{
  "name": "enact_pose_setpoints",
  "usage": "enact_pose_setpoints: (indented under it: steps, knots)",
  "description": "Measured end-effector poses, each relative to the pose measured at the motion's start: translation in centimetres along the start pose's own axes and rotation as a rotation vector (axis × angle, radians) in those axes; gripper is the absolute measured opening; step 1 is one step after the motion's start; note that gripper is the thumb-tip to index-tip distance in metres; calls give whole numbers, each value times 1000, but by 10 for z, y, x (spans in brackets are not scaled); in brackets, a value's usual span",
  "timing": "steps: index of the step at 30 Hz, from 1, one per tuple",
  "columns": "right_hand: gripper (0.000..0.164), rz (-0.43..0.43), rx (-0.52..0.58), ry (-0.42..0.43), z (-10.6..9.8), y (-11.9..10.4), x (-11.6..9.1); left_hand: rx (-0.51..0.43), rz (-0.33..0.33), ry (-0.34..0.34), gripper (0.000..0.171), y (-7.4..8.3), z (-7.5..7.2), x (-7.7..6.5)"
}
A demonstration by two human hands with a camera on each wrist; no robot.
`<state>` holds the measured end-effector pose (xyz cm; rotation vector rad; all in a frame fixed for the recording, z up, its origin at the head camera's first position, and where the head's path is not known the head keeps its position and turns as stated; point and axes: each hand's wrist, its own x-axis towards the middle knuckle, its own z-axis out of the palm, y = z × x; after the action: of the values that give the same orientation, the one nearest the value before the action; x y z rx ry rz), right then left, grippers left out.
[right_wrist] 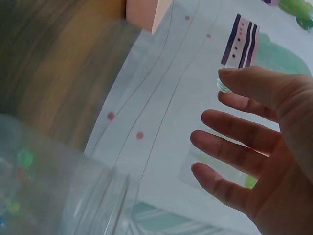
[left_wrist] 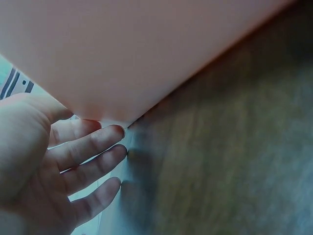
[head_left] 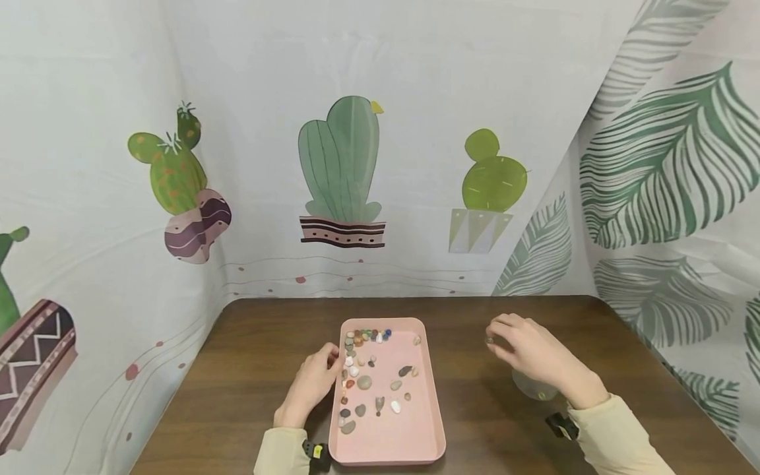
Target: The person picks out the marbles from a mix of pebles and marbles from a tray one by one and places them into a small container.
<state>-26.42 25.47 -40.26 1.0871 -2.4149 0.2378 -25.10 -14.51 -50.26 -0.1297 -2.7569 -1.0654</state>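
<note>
A pink tray (head_left: 410, 435) lies on the table, holding pebbles and small coloured marbles, several lined along its far and left edges. My left hand (head_left: 317, 376) rests against the tray's left side, its fingers loosely extended by the outer wall in the left wrist view. Right of the tray, my right hand (head_left: 525, 346) is raised above the table. Its thumb and index finger pinch a small clear glass marble (right_wrist: 223, 85); the other fingers are spread. Below that hand stands a clear jar (head_left: 537, 390), partly hidden by it, with coloured marbles inside in the right wrist view.
The brown wooden table (head_left: 475, 422) reaches back to a white cloth (head_left: 415, 79) printed with cacti and leaves. A dark strap device (head_left: 561, 425) sits at the right wrist and another (head_left: 317, 454) at the left.
</note>
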Motion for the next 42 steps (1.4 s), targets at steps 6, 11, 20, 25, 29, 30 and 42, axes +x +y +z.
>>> enact_pose_setpoints:
  steps: [6, 11, 20, 25, 29, 30, 42]
  knots:
    - [18, 109, 4, -15, -6, 7, -18, 13, 7, -4, 15, 0, 0, 0]
    - [17, 198, -4, -30, -8, 16, -33, 8, 6, 3, 15, -1, 0, 0]
    - [21, 292, -26, -3, -9, 27, -60, 5, -1, 0, 15, 0, -1, 0]
    - [22, 337, -34, -23, -9, 33, -69, 3, -7, 1, 15, -1, -1, 1]
    - [21, 368, -51, -27, -7, 37, -74, 3, -7, -4, 15, 0, -1, 0]
    - [21, 369, -59, -25, -7, 38, -75, 4, -7, -4, 15, 0, -1, 0]
    - [21, 380, -48, -43, 0, 47, -81, 13, -6, 1, 14, -2, 0, 1]
